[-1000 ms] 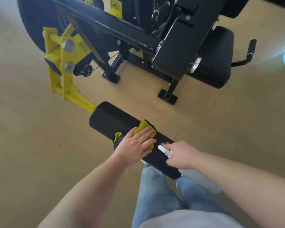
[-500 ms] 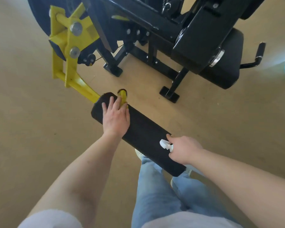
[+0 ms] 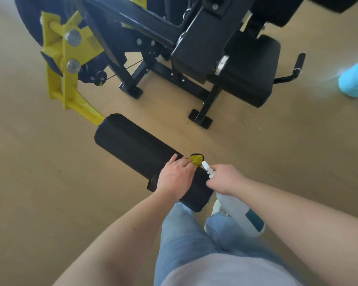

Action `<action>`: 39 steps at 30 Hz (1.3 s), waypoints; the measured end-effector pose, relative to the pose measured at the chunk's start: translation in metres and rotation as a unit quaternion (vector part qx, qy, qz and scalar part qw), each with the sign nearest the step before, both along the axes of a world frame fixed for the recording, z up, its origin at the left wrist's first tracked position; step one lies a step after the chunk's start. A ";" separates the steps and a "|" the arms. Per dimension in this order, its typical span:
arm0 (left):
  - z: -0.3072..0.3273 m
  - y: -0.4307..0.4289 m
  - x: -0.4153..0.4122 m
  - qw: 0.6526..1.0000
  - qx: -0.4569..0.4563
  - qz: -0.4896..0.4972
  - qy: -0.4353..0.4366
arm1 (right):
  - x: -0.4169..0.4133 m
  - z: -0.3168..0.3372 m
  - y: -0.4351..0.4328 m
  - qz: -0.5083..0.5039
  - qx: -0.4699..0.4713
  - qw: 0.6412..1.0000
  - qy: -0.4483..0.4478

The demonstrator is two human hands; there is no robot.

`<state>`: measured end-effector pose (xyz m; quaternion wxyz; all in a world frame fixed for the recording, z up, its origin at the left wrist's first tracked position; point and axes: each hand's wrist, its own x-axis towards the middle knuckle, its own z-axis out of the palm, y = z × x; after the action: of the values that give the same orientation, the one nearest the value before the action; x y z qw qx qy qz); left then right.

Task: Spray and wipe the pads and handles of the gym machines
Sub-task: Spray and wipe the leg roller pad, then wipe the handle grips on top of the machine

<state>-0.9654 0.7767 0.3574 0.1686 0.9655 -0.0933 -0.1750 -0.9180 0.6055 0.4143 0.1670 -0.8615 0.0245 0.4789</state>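
Black roller pad [image 3: 132, 145], mounted on yellow lever arm [image 3: 70, 85]: lies slantwise above the floor, its near end under both hands. Yellow cloth [image 3: 196, 159]: on top of the pad's near end, pressed beneath the flat, straight fingers of the left hand [image 3: 177, 176], with a fold showing past the fingertips. White spray bottle [image 3: 240, 211]: gripped at the neck by the right hand [image 3: 225, 179], nozzle just beside the cloth, body hanging below the pad's end.
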 end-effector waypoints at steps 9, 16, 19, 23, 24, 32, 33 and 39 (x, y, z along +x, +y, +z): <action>0.005 -0.100 -0.035 0.996 -0.016 -0.070 0.051 | -0.018 0.004 -0.124 -0.074 -0.015 0.997 -0.032; 0.041 -0.168 -0.024 0.979 -0.070 0.009 0.191 | -0.026 0.024 -0.195 -0.088 0.023 0.995 -0.044; 0.055 -0.193 -0.014 0.973 -0.115 0.082 0.182 | -0.029 0.036 -0.217 -0.076 0.050 0.995 -0.050; 0.076 -0.225 0.012 0.954 -0.174 0.168 0.176 | -0.028 0.048 -0.244 -0.095 0.100 0.989 -0.062; 0.082 -0.232 0.019 0.953 -0.182 0.170 0.171 | -0.023 0.052 -0.250 -0.102 0.110 0.986 -0.067; 0.113 -0.270 0.083 0.938 -0.275 0.105 0.181 | 0.038 0.087 -0.281 -0.146 0.171 0.966 -0.131; 0.115 -0.275 0.093 0.944 -0.266 0.091 0.173 | 0.048 0.090 -0.284 -0.153 0.181 0.962 -0.134; 0.121 -0.314 0.178 0.924 -0.303 0.109 0.209 | 0.119 0.105 -0.318 -0.168 0.201 0.955 -0.140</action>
<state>-0.7873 0.4623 0.4787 0.4867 0.8143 0.0015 -0.3163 -0.7993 0.2871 0.5189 0.4166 -0.8520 0.0488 0.3133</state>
